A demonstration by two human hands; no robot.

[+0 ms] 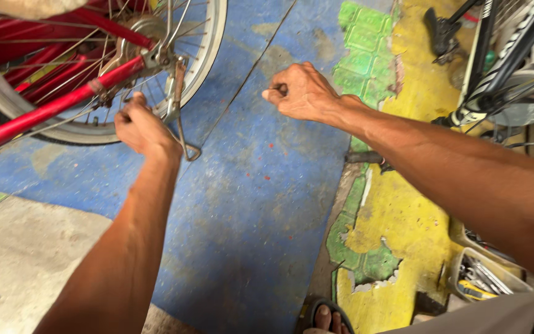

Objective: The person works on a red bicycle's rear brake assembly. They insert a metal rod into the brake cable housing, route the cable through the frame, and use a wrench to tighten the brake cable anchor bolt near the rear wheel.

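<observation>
Both hands are closed: the left hand (143, 127) grips at the rear hub of the red-framed bicycle wheel (156, 52), beside the metal kickstand (180, 117); the right hand (301, 93) pinches a thin steel cable (242, 83) whose long axis runs diagonally between them

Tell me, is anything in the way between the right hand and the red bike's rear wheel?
Nothing visible. The right hand, closed around a small object, hovers over bare blue floor; only open floor and a thin cable lie between it and the rear wheel. The left hand is already at the wheel's hub.
</observation>
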